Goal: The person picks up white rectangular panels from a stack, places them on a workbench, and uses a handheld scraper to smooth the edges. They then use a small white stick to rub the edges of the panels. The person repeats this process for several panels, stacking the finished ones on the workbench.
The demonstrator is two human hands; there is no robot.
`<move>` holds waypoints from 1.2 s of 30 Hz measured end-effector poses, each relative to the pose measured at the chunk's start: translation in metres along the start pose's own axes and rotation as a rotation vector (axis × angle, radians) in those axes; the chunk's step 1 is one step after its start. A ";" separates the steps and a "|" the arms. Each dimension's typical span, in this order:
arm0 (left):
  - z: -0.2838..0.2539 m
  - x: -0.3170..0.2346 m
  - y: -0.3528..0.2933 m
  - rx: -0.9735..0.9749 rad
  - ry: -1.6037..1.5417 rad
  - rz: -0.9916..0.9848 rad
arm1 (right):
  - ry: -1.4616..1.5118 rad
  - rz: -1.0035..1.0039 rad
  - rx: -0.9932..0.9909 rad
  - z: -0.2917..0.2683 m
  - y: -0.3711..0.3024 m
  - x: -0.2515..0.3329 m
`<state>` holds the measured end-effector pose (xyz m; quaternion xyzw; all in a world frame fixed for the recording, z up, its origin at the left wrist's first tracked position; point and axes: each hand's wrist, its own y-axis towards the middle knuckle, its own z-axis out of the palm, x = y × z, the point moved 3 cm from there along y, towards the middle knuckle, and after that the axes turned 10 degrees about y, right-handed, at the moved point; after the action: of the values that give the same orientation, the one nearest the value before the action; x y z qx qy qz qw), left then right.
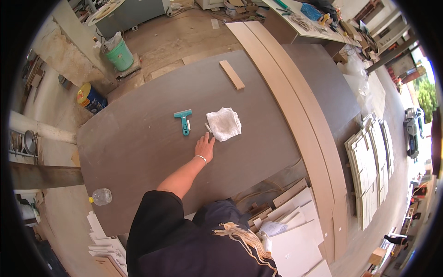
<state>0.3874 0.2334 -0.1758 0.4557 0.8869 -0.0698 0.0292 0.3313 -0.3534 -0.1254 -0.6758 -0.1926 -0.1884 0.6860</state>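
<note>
My left hand (pixel 205 147) reaches over the grey-brown board (pixel 138 152) from the near side, a light bracelet round its wrist. Its fingers are stretched forward, with the tips at a small pale stick-like piece (pixel 208 127); whether they press on it is unclear. Just right of the fingertips lies a folded white cloth (pixel 224 124), greyish in its middle. A teal scraper (pixel 185 125) with a wide head rests flat to the left of the cloth, a small white piece against its handle. My right hand is out of the picture.
A short wood strip (pixel 231 75) lies toward the board's far edge, and long tan panels (pixel 295 106) run along the right. A clear bottle (pixel 102 197) with a yellow cap lies at the near left corner. White offcuts (pixel 295 221) are stacked beside me; a green bucket (pixel 121 56) stands beyond.
</note>
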 end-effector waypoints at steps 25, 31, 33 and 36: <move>0.032 -0.020 -0.332 0.000 -0.236 -0.326 | -0.382 0.144 0.212 -0.028 0.034 -0.071; 0.043 0.128 -0.533 0.043 0.058 -0.886 | -0.493 0.137 0.266 -0.029 0.033 -0.112; 0.040 0.177 -0.578 0.053 0.025 -1.148 | -0.373 0.165 0.286 -0.019 0.029 -0.123; 0.040 0.232 -0.613 0.095 -0.035 -1.327 | -0.327 0.111 0.341 -0.003 0.020 -0.133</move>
<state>-0.2463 0.0610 -0.1824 -0.1875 0.9746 -0.1196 -0.0258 0.2281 -0.3569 -0.2118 -0.5814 -0.2928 -0.0033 0.7591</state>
